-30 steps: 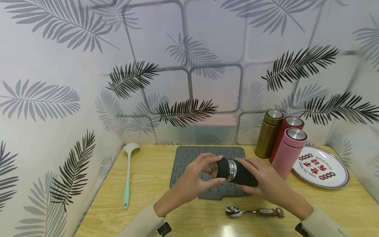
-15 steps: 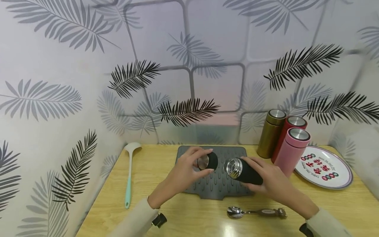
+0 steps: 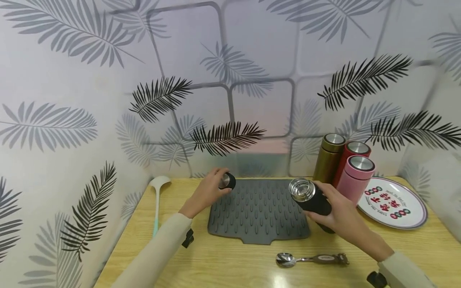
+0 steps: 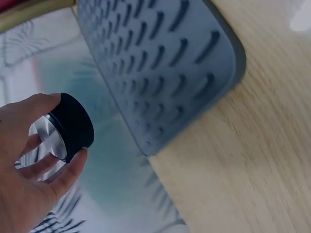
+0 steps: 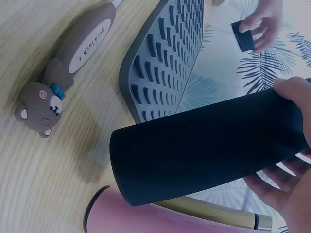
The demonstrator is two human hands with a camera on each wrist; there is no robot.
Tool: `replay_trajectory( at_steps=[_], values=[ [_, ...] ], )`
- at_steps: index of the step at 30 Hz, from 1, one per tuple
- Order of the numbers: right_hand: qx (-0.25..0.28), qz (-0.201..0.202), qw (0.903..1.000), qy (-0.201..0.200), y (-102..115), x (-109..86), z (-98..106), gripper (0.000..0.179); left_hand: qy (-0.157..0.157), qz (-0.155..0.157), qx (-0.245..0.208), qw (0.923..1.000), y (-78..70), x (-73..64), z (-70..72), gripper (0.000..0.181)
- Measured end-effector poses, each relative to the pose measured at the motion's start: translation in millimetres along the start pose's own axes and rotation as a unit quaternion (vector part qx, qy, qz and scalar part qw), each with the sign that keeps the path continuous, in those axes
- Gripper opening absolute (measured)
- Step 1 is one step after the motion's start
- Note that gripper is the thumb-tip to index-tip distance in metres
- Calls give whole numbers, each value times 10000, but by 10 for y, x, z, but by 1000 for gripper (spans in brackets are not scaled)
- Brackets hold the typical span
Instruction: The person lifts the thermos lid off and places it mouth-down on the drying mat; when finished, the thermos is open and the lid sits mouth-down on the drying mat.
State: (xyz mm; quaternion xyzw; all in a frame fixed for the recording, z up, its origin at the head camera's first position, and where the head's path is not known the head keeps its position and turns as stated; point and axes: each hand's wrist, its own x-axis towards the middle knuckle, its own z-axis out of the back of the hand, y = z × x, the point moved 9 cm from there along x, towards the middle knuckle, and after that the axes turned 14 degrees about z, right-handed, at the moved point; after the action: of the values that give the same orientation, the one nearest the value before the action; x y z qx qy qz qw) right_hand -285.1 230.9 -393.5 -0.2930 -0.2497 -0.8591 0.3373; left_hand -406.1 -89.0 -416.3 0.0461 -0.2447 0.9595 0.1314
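Observation:
My left hand (image 3: 209,189) pinches a black thermos lid (image 3: 227,181) by its sides, over the far left corner of a dark grey ridged mat (image 3: 257,212). The left wrist view shows the lid's silver face (image 4: 50,137) turned towards the palm. In my right hand (image 3: 340,210) is a black thermos (image 3: 317,202), gripped round its body and tilted, its shiny steel mouth (image 3: 301,189) uncovered and facing up and left. It is held at the right side of the mat. From the right wrist view, its flat base end (image 5: 121,167) hangs over the wooden table.
Pink (image 3: 354,180), red (image 3: 351,154) and gold (image 3: 328,158) thermoses stand upright at the back right, beside a white plate (image 3: 396,204) with red lettering. A spoon with a bear handle (image 3: 325,259) lies in front. Left is a ladle (image 3: 157,196), partly behind the left sleeve.
The lid has come off the thermos. My left hand has carried it left and back, while my right hand has drawn the thermos right and turned it more upright.

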Motion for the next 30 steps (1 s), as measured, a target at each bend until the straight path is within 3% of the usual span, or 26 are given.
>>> replay_trajectory(
  at_steps=[14,20,30],
  values=[
    [293,-657,9964,-451,-115,-73,55,85,360,324,613,9969,427,377,-361,58],
    [200,-686,9941,-810,-110,-66,103,84,395,638,539,9957,537,407,-402,57],
    [412,-1179,9858,-1121,-209,-189,132,81,349,786,589,9946,590,413,-473,55]
  ],
)
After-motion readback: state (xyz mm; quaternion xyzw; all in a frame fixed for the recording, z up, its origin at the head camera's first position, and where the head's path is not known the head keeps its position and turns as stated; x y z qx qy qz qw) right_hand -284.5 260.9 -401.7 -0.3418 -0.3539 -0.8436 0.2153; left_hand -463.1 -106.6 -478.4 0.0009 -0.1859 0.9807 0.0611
